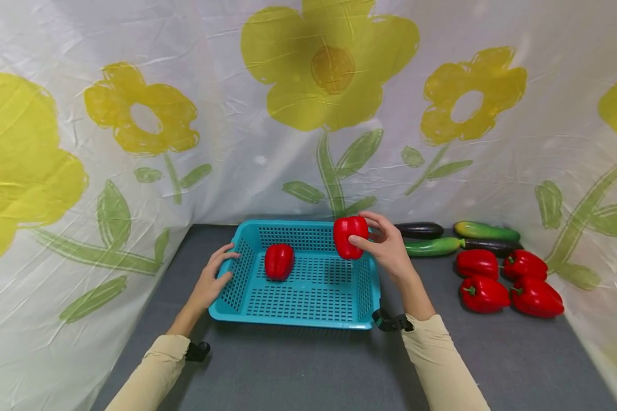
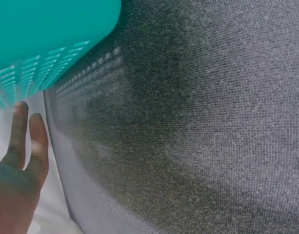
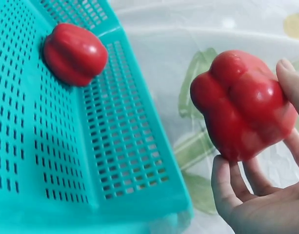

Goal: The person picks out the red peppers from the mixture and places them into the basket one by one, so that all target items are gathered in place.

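Clock positions are read from the basket's centre in the head view.

Item: red bell pepper (image 1: 351, 236), one. We find it at two o'clock, raised over the basket's far corner; the right wrist view shows its lobed end.

Item: right hand (image 1: 389, 245). We see it clamped on that pepper, thumb on one side, fingers on the other.

Item: left hand (image 1: 213, 279), at nine o'clock. We note fingers apart and fairly straight at the basket's rim, gripping nothing.

Item: blue basket (image 1: 308, 324), slotted, rectangular, on a dark grey table (image 1: 288, 374).

Item: second red pepper (image 1: 279, 262), lying inside the basket, at ten o'clock.

Item: four red peppers (image 1: 485, 294), grouped at three o'clock, well apart from the basket.

Item: two dark purple eggplants (image 1: 420, 230) and two long green vegetables (image 1: 434, 247), between two and three o'clock.

Item: flower-printed sheet (image 1: 236, 171), at twelve o'clock.
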Demonstrator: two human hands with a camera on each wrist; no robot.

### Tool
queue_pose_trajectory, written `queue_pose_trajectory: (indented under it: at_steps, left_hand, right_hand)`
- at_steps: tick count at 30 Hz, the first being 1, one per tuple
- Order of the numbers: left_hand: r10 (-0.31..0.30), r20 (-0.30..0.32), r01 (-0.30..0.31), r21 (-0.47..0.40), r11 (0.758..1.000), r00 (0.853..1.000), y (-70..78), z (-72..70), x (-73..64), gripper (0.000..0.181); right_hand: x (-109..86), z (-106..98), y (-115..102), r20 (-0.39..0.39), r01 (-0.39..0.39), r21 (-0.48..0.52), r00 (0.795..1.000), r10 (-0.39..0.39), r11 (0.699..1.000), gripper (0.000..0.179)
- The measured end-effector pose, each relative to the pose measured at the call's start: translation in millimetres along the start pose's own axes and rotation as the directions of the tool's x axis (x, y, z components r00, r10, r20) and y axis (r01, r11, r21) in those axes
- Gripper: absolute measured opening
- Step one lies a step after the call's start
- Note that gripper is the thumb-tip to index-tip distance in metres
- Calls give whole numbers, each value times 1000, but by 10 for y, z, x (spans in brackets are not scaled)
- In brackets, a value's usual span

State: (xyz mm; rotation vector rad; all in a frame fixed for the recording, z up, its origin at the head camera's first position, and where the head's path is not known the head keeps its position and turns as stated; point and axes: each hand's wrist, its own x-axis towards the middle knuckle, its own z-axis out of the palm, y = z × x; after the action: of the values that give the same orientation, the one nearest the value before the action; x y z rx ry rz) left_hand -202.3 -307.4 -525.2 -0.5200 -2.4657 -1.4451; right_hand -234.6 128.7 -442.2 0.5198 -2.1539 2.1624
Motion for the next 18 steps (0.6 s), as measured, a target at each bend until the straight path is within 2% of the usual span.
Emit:
queue_pose_trajectory:
  at_steps: [3, 8, 18]
  left_hand:
    - [17, -8, -17, -7, 1000, 1000, -21, 0, 0, 40]
    - [7, -4, -7, -10, 1000, 1000, -12, 5, -3, 41]
    - [-9, -6, 9, -7, 1000, 1000, 16, 11, 10, 42]
  right_hand:
    - [41, 58, 7, 4, 5, 21, 1000, -5, 1000, 58]
    - [91, 127, 18, 24, -19, 37, 1000, 18, 999, 56]
    - [169, 233, 39, 35, -137, -13, 990, 137, 991, 60]
